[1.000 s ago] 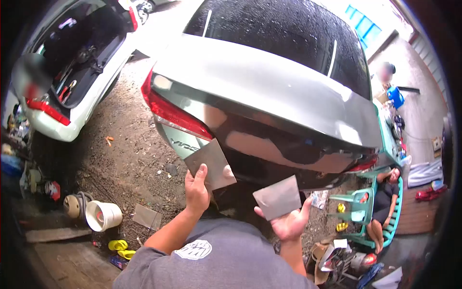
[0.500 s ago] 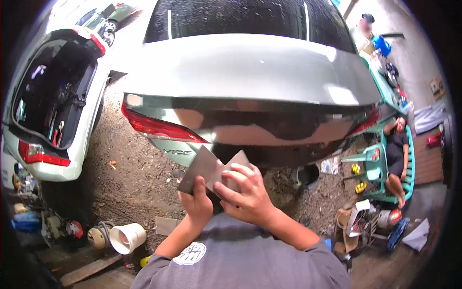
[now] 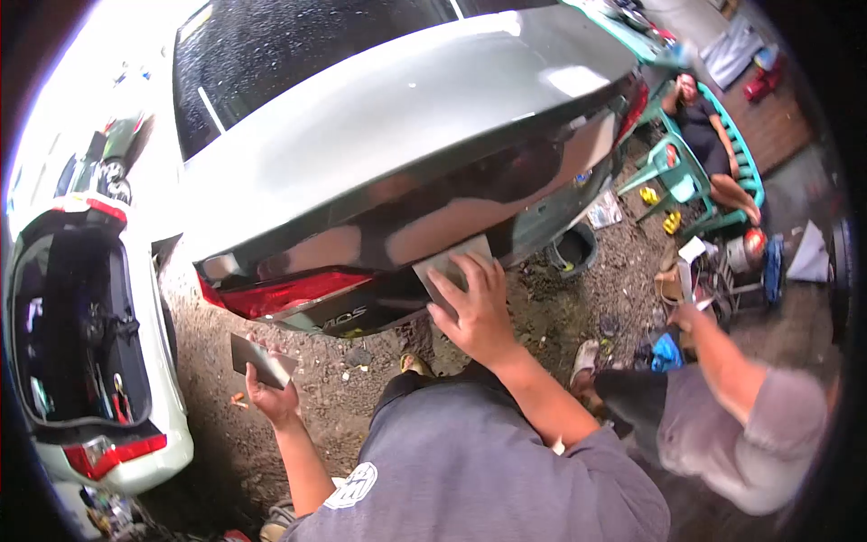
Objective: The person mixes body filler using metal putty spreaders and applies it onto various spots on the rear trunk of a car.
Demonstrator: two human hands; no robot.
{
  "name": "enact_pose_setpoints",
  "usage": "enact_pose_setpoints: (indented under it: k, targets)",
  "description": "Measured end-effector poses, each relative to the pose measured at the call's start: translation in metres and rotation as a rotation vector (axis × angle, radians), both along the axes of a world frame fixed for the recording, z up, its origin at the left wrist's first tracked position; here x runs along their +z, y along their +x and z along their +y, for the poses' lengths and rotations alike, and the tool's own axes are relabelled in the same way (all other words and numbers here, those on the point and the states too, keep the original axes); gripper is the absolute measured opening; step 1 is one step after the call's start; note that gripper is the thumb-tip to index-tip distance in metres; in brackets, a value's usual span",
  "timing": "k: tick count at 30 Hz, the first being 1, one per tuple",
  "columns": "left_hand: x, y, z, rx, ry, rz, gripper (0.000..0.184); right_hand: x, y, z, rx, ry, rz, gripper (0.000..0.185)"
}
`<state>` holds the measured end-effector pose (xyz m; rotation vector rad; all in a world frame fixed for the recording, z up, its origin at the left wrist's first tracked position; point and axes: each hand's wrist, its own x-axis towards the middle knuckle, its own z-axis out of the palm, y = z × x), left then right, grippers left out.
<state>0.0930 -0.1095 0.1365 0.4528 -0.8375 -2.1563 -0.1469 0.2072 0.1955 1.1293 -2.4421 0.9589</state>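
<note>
A silver car's trunk lid with dull brownish patches on its rear face stands before me. My right hand grips a flat grey putty spreader, its far edge at the panel's lower part, with fingers spread over its face. Whether the edge presses on the panel I cannot tell. Off to the left, my left hand holds a second flat grey spreader between thumb and fingers, apart from the car. A red tail light lies between the two hands.
At left a white car has its hatch raised. To my right a co-worker in a grey shirt bends close by. A dark bucket stands under the bumper. Beyond are a green chair and a person seated on a green bench.
My hands have moved apart: the right to the trunk panel, the left down and leftward, each with its spreader. The view has turned, and a co-worker has come in at right.
</note>
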Motion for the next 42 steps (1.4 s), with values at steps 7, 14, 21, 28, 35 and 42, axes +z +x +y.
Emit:
enact_pose_setpoints:
  k: [7,14,21,28,35,42]
  targets:
    - [-0.023,-0.011,-0.042,-0.119,0.123,0.023,0.060,-0.001,-0.006,-0.046,-0.078,0.084,0.197,0.051]
    - [-0.023,-0.010,-0.045,-0.133,0.093,0.022,0.063,0.008,-0.005,-0.061,-0.093,0.139,0.253,0.047]
    - [-0.030,-0.003,-0.052,-0.196,0.146,-0.048,0.054,-0.018,0.001,-0.062,-0.119,0.192,0.213,0.051]
    - [-0.041,0.002,-0.058,-0.231,0.123,-0.058,0.044,-0.013,0.018,-0.045,-0.112,0.247,0.145,0.049]
    - [-0.024,-0.004,-0.047,-0.178,0.107,-0.095,0.044,0.006,-0.001,-0.074,-0.118,0.134,0.250,0.051]
    - [-0.040,0.004,-0.060,-0.271,0.098,-0.050,0.056,-0.032,0.005,-0.073,-0.142,0.161,0.252,0.052]
